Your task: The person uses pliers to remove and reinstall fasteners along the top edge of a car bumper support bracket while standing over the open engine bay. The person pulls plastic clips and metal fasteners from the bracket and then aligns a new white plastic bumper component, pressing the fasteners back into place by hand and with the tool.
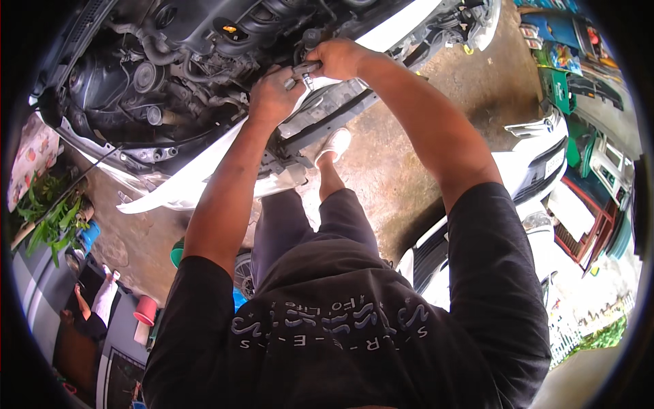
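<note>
Both my arms reach forward to the front edge of a car's open engine bay. My left hand is closed at the front crossmember, its fingers against a small grey metal piece. From the right, my right hand pinches the other side of that piece. The fingers cover much of it, so I cannot tell whether it is a latch or a bracket. Below my hands, the car's front is stripped, with a dark crossbar and bare fittings exposed. White body panels run along this edge.
A white bumper and other car parts stand on the right. A green crate is farther back. On the left are a leafy plant, a red bucket and another person.
</note>
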Action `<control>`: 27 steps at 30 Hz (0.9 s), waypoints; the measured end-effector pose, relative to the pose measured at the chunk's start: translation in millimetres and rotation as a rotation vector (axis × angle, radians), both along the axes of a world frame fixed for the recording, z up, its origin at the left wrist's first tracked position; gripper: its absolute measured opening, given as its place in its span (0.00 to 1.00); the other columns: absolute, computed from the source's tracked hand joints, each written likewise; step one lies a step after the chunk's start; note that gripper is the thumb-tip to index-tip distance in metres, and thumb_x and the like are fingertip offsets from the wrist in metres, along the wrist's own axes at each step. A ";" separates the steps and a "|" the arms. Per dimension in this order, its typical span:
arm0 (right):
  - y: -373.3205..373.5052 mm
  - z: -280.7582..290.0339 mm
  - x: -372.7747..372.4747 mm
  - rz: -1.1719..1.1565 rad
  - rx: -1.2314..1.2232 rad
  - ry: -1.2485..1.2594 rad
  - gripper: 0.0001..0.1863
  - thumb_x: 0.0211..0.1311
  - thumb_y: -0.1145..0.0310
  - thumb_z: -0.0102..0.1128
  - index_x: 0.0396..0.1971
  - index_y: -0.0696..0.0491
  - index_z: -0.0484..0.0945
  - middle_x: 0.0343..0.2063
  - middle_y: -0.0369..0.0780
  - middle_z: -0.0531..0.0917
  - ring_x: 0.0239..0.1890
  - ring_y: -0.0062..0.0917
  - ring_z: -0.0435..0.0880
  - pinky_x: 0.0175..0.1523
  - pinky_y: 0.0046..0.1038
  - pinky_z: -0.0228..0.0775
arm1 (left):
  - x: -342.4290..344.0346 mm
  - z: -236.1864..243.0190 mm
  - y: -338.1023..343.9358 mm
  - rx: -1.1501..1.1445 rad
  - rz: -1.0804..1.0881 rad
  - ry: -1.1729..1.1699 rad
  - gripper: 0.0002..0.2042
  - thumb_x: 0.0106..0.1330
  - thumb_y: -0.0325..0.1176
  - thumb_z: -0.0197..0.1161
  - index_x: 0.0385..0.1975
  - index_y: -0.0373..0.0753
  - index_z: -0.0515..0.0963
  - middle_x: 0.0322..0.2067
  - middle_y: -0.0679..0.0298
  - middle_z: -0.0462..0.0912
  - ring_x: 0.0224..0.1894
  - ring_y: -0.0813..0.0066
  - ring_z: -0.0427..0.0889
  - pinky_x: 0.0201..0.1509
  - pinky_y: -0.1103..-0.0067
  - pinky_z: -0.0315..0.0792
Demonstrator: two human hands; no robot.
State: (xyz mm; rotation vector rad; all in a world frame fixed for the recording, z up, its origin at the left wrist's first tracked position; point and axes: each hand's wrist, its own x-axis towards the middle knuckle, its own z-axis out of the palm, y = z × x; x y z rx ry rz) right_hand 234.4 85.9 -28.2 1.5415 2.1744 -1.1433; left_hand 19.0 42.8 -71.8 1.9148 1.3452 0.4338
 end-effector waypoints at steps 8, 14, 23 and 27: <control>1.7 -17.3 5.2 0.030 0.007 0.059 0.17 0.67 0.52 0.70 0.52 0.41 0.88 0.45 0.40 0.91 0.56 0.40 0.86 0.70 0.45 0.66 | -0.1 -22.0 9.8 -0.021 -0.066 -0.031 0.16 0.63 0.36 0.70 0.50 0.41 0.87 0.44 0.53 0.83 0.49 0.49 0.84 0.55 0.63 0.78; 0.9 -19.0 7.3 0.053 0.035 0.029 0.16 0.68 0.49 0.68 0.50 0.38 0.88 0.46 0.39 0.90 0.58 0.40 0.85 0.67 0.47 0.69 | 3.3 -19.9 10.9 0.055 -0.074 0.122 0.15 0.60 0.35 0.73 0.46 0.40 0.89 0.50 0.55 0.82 0.56 0.51 0.81 0.62 0.63 0.75; -9.1 -29.5 12.0 0.062 0.085 0.053 0.14 0.67 0.50 0.68 0.47 0.38 0.87 0.47 0.38 0.88 0.61 0.38 0.82 0.73 0.50 0.58 | 10.1 -7.3 13.8 -0.096 -0.105 0.299 0.18 0.61 0.39 0.73 0.50 0.42 0.89 0.65 0.56 0.74 0.68 0.48 0.72 0.73 0.58 0.66; -14.2 -28.6 16.3 0.009 0.123 0.102 0.11 0.65 0.53 0.70 0.43 0.40 0.87 0.43 0.39 0.88 0.58 0.37 0.83 0.72 0.46 0.58 | 26.0 14.9 6.5 -0.063 -0.090 0.416 0.18 0.61 0.39 0.73 0.50 0.41 0.88 0.61 0.60 0.73 0.68 0.42 0.66 0.68 0.49 0.65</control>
